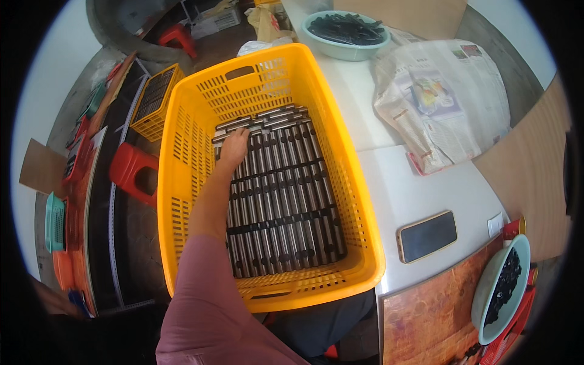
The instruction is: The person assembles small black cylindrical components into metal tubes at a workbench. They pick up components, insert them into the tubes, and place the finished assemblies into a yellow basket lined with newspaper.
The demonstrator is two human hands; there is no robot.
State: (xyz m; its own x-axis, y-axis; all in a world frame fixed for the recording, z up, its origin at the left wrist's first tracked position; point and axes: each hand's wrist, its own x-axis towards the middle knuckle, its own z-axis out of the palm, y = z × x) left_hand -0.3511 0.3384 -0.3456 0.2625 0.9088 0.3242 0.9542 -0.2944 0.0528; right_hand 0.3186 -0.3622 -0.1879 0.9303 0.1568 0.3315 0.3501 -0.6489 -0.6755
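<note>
We're looking through one head-worn fisheye, pretty close in, tipped steeply down over the yellow crate (360,243) from its six o'clock side, facing twelve.

Rods (280,201) lie in rows in the big basket (316,296), with the left hand (234,146) on them. A stool (131,167) stands left of the big basket, with a small basket (151,125) behind it. On the right, the bench (389,201) holds a phone (427,237), then newspaper (453,121) behind it, then a bowl (350,53) at the back.
</note>
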